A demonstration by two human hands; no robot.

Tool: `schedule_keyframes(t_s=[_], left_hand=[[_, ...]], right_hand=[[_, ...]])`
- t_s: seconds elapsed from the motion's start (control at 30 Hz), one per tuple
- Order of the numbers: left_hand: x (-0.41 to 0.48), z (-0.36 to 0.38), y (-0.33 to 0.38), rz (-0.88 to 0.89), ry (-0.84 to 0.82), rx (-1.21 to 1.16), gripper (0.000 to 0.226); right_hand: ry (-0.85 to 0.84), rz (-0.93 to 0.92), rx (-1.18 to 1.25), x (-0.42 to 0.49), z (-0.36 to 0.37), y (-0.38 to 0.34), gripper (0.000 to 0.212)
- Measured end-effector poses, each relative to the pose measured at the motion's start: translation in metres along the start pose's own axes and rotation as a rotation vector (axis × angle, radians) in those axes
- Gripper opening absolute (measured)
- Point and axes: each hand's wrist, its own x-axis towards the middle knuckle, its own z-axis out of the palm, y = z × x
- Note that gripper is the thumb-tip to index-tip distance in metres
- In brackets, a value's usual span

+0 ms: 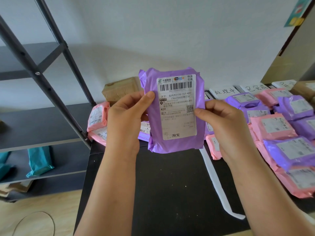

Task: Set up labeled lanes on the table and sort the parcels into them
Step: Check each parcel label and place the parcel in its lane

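Purple parcel (173,146) held upright above table (162,184), label (177,106) toward the head | left hand (126,120) and right hand (223,126) each pinch a side edge | advice — keep label flat and readable, match it to a lane card (223,91) before lowering.

view: one head cam, wide-angle
facing: forward and down over the table (162,193), far wall (170,31) beyond
nearness: close, left hand (126,120) and right hand (225,128) mid-frame
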Motion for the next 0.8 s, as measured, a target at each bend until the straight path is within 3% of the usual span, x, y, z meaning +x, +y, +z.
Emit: schedule_keyframes(t_s=[0.4, 0.6, 0.8], left_hand=[[-0.001, -0.006, 0.001, -0.041, -0.054, 0.037, 0.014], [-0.003, 0.000, -0.015, 0.058, -0.180, 0.410, 0.008], [-0.003, 0.016, -0.050, 0.040, -0.345, 0.595, 0.011]], right_hand=[[0.011, 0.001, -0.014, 0.000, 0.004, 0.004, 0.004], [0.161, -0.107, -0.163, 0.001, -0.001, 0.018, 0.032], [0.114, -0.121, -0.449, -0.018, -0.012, 0.043, 0.024]])
